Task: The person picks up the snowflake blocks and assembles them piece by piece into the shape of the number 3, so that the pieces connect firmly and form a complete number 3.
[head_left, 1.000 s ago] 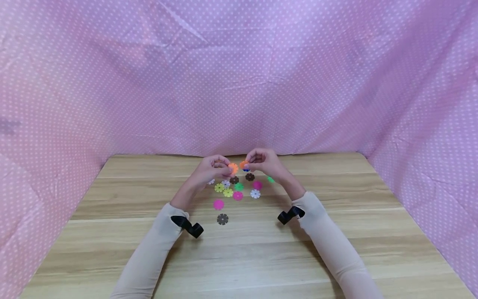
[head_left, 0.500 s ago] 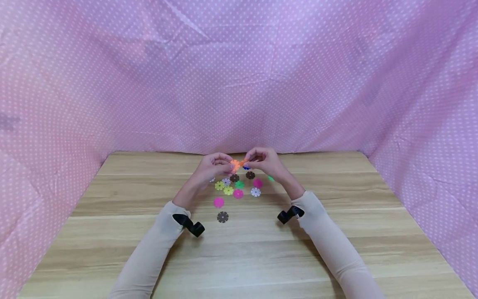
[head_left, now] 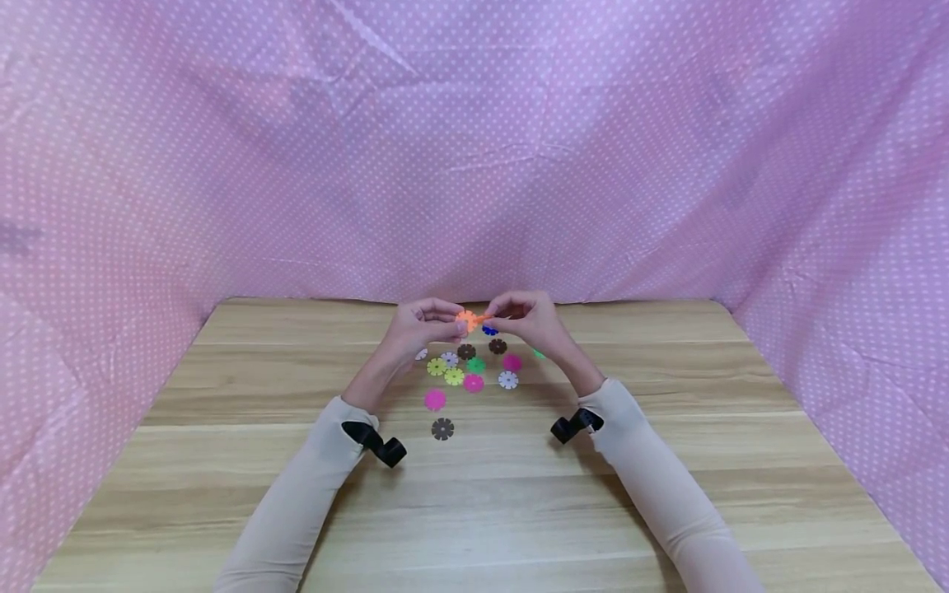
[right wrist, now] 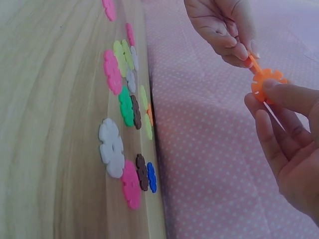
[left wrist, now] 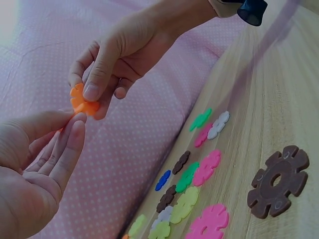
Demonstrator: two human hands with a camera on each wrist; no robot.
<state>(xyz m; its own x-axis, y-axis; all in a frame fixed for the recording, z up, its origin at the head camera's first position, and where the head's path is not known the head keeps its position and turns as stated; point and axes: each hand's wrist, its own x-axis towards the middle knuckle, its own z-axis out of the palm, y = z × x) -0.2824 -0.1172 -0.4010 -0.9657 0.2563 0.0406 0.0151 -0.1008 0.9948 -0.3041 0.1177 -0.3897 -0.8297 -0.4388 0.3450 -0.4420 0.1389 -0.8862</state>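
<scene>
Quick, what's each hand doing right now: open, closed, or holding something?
Left hand: closed, pinching an orange disc.
Right hand: closed, pinching another orange disc.

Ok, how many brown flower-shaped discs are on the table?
3: one brown disc frontmost in the head view; another brown disc farther back; a third brown disc to its right, near the blue disc. The hands might hide more.

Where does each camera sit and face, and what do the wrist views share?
Head: on the head, facing forward and down at the table; left hand, right hand and both sleeves show.
Left wrist: on that wrist, facing the held orange discs; both hands show.
Right wrist: on that wrist, facing the same discs; both hands show.
Wrist views share: those discs, the blue disc.
</scene>
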